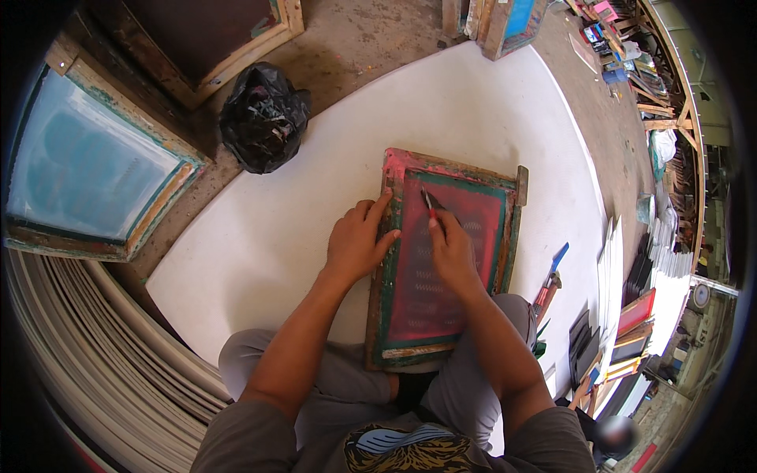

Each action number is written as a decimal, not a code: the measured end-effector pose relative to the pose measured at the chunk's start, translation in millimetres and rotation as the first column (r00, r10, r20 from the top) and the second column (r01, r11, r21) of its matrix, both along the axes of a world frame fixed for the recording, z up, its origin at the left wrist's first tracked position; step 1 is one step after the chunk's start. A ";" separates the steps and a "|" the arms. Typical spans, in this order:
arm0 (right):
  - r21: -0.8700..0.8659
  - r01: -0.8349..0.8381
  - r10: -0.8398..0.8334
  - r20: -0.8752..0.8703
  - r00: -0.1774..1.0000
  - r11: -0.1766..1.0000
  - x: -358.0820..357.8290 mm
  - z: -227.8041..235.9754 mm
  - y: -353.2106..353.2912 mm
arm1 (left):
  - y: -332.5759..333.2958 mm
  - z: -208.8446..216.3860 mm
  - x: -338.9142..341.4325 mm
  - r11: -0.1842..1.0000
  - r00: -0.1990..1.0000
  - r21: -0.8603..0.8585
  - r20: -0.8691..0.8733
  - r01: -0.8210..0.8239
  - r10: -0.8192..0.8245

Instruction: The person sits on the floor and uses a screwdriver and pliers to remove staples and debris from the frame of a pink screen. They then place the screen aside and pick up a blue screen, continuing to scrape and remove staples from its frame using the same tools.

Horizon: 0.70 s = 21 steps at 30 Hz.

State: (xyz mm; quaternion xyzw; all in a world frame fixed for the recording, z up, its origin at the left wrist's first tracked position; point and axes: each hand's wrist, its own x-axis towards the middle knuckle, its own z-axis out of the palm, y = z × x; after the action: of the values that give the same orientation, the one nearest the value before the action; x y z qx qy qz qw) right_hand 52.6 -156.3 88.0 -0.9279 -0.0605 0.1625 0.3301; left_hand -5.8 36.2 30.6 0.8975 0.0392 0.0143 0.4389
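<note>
Steadying the framed screen [430, 303], apparently, left hand [356, 241] rests fingers-spread on its edge. Right hand [454, 251] grips a slim red-handled tool [430, 205] pen-style, presumably for control.

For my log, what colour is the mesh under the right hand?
The mesh is pinkish red with pale markings; head view.

Shirt [322, 456]: a dark grey one is being worn.
Sleeves [244, 433]: short ones are being worn.
Shirt picture [406, 451]: blue, yellow and black shapes are being shown.
Trousers [339, 386]: grey ones are being worn.
</note>
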 end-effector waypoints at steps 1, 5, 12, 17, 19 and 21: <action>0.058 0.008 -0.011 0.040 0.999 0.998 6.5 2.4 3.6 | -0.1 -0.8 0.0 1.000 1.000 -0.001 0.002 0.001 -0.001; 0.012 -0.082 0.078 0.178 0.981 0.997 25.5 13.1 23.1 | -0.6 -3.2 -0.4 1.000 1.000 0.011 0.014 0.010 -0.010; -0.199 -0.120 0.139 0.084 0.987 0.973 37.5 26.3 33.4 | 0.3 -1.1 -0.1 0.998 0.999 0.052 -0.019 0.026 -0.025; -0.129 -0.145 0.165 0.163 0.973 0.981 38.2 20.8 35.6 | 1.1 -2.8 -1.2 0.999 0.999 0.037 -0.037 0.022 -0.021; -0.134 -0.152 0.177 0.194 0.965 0.979 40.0 21.5 36.6 | -0.5 -4.1 -0.5 0.999 0.999 0.041 -0.045 0.019 -0.017; -0.167 -0.154 0.184 0.180 0.966 0.974 40.9 22.8 38.4 | -1.3 -5.9 0.0 0.999 0.998 0.050 -0.062 0.018 -0.015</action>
State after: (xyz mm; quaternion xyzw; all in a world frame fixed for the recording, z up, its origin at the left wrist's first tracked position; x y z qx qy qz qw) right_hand 93.5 -117.9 110.7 -0.9531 -0.1590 0.1031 0.2359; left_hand -5.8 34.9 24.7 0.9086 0.0450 -0.0160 0.4149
